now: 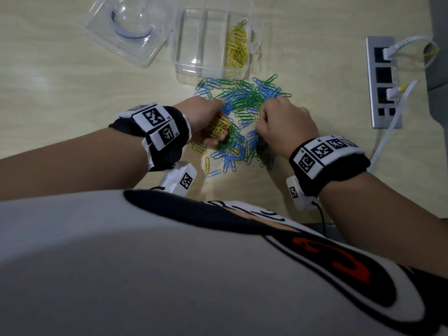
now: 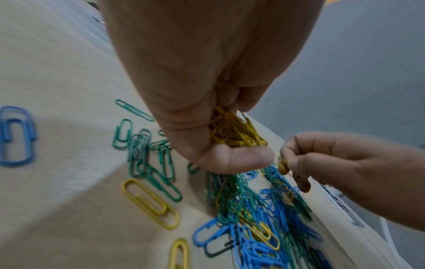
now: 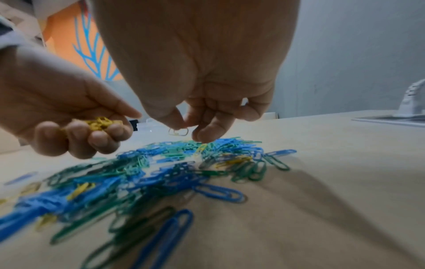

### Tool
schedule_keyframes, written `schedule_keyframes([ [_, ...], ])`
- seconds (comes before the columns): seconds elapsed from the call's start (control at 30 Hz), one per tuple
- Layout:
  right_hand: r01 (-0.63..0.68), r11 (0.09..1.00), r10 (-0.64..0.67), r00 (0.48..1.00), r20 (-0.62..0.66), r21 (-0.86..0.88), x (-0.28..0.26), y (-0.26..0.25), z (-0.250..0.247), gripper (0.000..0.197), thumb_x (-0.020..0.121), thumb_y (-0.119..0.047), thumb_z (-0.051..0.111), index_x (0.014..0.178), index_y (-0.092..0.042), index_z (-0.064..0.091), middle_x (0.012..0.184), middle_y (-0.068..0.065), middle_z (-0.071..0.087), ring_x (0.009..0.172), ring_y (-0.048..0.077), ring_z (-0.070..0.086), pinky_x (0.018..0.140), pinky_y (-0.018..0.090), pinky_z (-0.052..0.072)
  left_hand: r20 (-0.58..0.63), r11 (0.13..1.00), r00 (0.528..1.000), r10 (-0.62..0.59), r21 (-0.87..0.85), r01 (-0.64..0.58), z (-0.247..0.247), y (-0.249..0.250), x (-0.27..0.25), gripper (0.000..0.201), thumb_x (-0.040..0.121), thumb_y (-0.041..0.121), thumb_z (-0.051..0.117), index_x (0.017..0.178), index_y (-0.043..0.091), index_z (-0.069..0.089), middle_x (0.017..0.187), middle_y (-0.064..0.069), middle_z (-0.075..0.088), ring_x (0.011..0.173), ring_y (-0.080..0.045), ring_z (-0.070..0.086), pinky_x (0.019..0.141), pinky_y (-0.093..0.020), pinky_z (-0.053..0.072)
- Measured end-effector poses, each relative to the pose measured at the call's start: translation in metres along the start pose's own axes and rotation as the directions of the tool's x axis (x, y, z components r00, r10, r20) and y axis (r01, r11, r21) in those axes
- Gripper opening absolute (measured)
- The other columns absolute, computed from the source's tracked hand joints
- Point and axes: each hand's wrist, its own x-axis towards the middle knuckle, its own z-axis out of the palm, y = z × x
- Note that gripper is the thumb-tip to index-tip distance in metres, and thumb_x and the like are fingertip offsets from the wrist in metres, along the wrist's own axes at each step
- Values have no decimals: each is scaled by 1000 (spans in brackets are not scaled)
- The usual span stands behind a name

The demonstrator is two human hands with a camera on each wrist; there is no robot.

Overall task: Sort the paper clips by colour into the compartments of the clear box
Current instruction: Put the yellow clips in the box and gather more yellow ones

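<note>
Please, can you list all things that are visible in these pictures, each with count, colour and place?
clear box: one, transparent, far side of table, compartments.
sorted yellow clips: many, yellow, right compartment of the box.
clear lid: one, transparent, left of the box.
mixed clip pile: many, blue and green with few yellow, on table before the box.
held yellow clips: bunch, yellow, in left hand.
socket strip: one, grey, right, with white cables.
table: one, light wood.
left hand: grips the bunch.
right hand: over the pile, fingertips pinching a yellow clip.
</note>
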Motion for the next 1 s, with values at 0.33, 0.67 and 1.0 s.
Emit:
schedule_keyframes([
  [0.33,187,874,-140,981,-137,449,-13,-26,-11,10,85,-24,60,94,-24,63,80,-14,58,72,5,51,73,26,44,72,998,997,23,58,-28,15,4,2,28,99,33,39,93,10,54,61,-7,59,54,-18,56,47,-21,48],
  [0.67,-157,978,162,987,-23,139,16,7,2,18,89,-36,54,90,-21,63,94,4,65,90,28,59,73,34,44,39,999,999,32,25,-33,7,6,1,32,100,32,45,83,8,57,52,-3,60,49,-13,56,49,-22,51],
  [1.0,-125,991,126,992,-22,42,18,4,-7,24,90,-27,49,101,-19,69,99,10,66,92,33,59,73,34,43,-12,1000,1000,25,-11,-25,1,9,5,21,99,30,48,90,10,51,51,-2,62,48,-13,58,49,-24,53],
])
